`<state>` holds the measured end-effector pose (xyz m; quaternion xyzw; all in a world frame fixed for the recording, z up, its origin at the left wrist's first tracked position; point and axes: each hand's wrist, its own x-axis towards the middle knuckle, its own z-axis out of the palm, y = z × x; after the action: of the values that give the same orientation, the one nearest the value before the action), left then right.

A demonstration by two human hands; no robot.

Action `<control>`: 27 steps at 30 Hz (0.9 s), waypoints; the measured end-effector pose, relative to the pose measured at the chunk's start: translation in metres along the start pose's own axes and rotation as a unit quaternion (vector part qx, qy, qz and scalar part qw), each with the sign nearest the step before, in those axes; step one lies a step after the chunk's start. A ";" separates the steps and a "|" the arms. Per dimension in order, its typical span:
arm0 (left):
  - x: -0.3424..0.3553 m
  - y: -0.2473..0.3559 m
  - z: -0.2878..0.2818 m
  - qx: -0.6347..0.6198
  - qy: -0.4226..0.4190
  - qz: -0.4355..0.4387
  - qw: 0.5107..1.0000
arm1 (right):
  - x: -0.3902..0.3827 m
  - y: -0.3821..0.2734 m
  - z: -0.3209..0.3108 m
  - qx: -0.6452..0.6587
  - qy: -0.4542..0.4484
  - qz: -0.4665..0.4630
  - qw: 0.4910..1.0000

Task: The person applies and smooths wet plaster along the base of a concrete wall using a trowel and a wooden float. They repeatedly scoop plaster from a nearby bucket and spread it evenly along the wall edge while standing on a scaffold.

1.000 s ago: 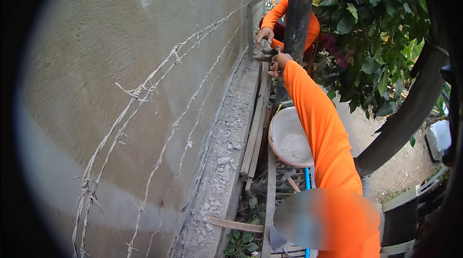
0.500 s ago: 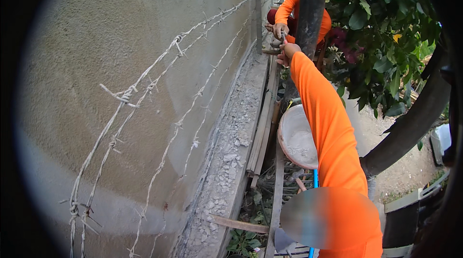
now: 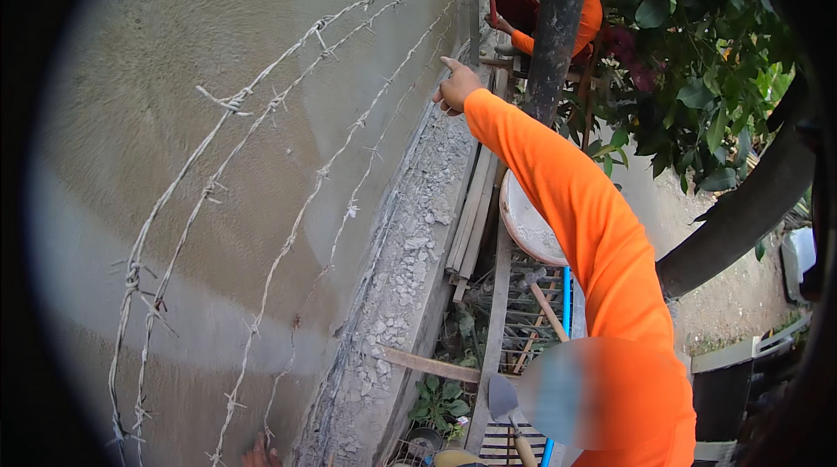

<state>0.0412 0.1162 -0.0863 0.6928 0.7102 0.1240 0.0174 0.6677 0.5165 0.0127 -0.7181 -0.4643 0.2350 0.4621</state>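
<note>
My right hand, in a long orange sleeve, is stretched far forward with nothing in it. Its index finger points toward the wall and barbed wire; the other fingers are partly curled. At the lower edge, only a few fingers of my left hand show, apart and by the wall, near the end of a wire strand. Beyond my right hand, a co-worker in orange with a yellow helmet crouches behind a dark post. One of that person's hands grips a red-handled tool whose kind I cannot make out.
Rubble covers a concrete ledge along the plastered wall. Boards, a basin of pale powder, a hammer and a trowel lie beside it. A dark post and leafy branches stand right.
My right hand has let go of the red-handled tool, now with the co-worker, and moved left toward the wall with its index finger out. My left fingers have come into view below.
</note>
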 end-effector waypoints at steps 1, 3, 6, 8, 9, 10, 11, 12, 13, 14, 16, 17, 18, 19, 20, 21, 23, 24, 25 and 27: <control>-0.001 0.000 -0.003 0.011 0.008 0.022 1.000 | -0.016 -0.006 0.010 -0.019 0.003 -0.019 1.000; -0.008 -0.002 -0.006 0.034 0.020 0.058 0.998 | -0.051 -0.011 0.026 -0.004 -0.015 -0.006 1.000; -0.019 -0.011 -0.009 0.072 -0.017 0.008 0.997 | -0.113 -0.004 0.054 0.059 -0.083 -0.017 0.995; -0.027 -0.021 -0.014 0.049 -0.033 0.020 0.998 | -0.161 0.008 0.072 0.084 -0.139 -0.053 0.985; -0.032 -0.026 -0.015 0.038 -0.009 0.021 0.999 | -0.186 0.016 0.080 0.109 -0.156 -0.053 0.980; -0.034 -0.031 -0.017 0.028 0.017 0.019 0.999 | -0.211 0.024 0.086 0.140 -0.178 -0.067 0.972; -0.038 -0.036 -0.019 0.042 0.011 0.006 0.999 | -0.236 0.033 0.094 0.150 -0.193 -0.035 0.969; -0.041 -0.041 -0.021 0.051 0.009 -0.003 0.999 | -0.258 0.039 0.103 0.169 -0.218 -0.030 0.961; -0.040 -0.046 -0.022 0.066 -0.009 -0.002 0.998 | -0.281 0.046 0.113 0.195 -0.238 -0.012 0.951; -0.041 -0.052 -0.025 0.086 -0.041 -0.018 0.995 | -0.303 0.051 0.127 0.181 -0.253 0.020 0.950; -0.041 -0.059 -0.025 0.014 -0.018 -0.019 1.000 | -0.343 0.060 0.156 0.189 -0.319 0.089 0.925; -0.045 -0.059 -0.022 0.013 0.024 -0.003 1.000 | -0.360 0.063 0.173 0.194 -0.345 0.132 0.909; -0.048 -0.057 -0.019 0.005 0.040 -0.012 0.999 | -0.379 0.067 0.190 0.215 -0.343 0.152 0.902; -0.050 -0.055 -0.016 -0.002 0.042 -0.030 0.999 | -0.392 0.068 0.206 0.242 -0.351 0.169 0.889; -0.053 -0.053 -0.013 -0.023 0.061 -0.044 0.997 | -0.402 0.068 0.222 0.293 -0.343 0.196 0.871; -0.055 -0.050 -0.010 -0.015 0.089 -0.040 0.995 | -0.408 0.065 0.234 0.301 -0.356 0.211 0.859; -0.058 -0.044 -0.006 -0.008 0.092 -0.042 0.995 | -0.411 0.053 0.255 0.378 -0.383 0.233 0.810; -0.060 -0.041 -0.005 -0.003 0.076 -0.047 0.996 | -0.415 0.046 0.264 0.409 -0.380 0.252 0.790; -0.062 -0.038 -0.004 0.001 0.067 -0.048 0.997 | -0.416 0.040 0.269 0.429 -0.383 0.254 0.778; -0.065 -0.035 -0.006 -0.006 0.022 -0.051 0.998 | -0.420 0.032 0.276 0.462 -0.350 0.266 0.770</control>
<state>0.0079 0.0508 -0.0967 0.6527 0.7440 0.1428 0.0126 0.2778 0.2637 -0.1815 -0.3810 -0.2192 0.7699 0.4627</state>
